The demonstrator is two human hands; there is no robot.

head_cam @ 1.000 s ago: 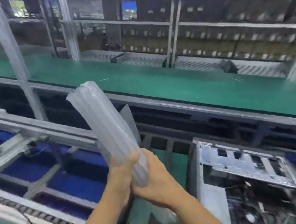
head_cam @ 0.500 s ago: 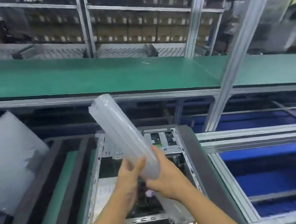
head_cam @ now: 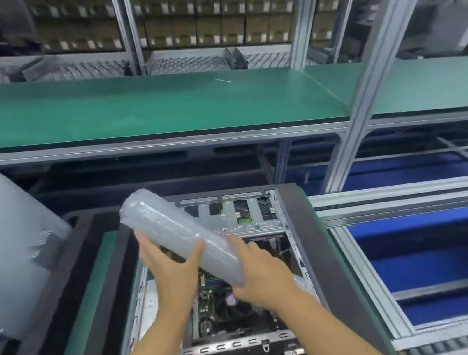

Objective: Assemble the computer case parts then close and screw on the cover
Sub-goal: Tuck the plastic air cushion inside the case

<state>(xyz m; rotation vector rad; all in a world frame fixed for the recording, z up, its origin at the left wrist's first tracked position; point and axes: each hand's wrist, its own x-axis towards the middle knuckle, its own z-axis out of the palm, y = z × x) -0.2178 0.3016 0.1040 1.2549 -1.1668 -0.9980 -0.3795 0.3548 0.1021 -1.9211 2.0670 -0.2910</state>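
Change: The plastic roll (head_cam: 174,233) has tipped lower than half a second ago, and the left hand (head_cam: 173,274) has slid from its bottom end up to its middle.
Cover: A grey side panel (head_cam: 2,254) leans tilted at far left, apart from the case.
Left hand: Cupped round the middle of the roll from below, thumb lying across its near face.
Roll: Clear and ribbed, slanting from upper left to lower right above the open case.
Right hand (head_cam: 265,276): Gripping the lower end of the roll, fingertips hidden behind it.
Computer case (head_cam: 260,226): Lies open side up directly under both hands, set in a black foam cradle (head_cam: 307,242). A circuit board and a fan show inside.
Worktop: A long green surface (head_cam: 154,107) runs across behind the case, with shelves of brown boxes (head_cam: 202,25) beyond it.
Far right: A blue-floored bay (head_cam: 420,239) sits between metal rails just beside the cradle.
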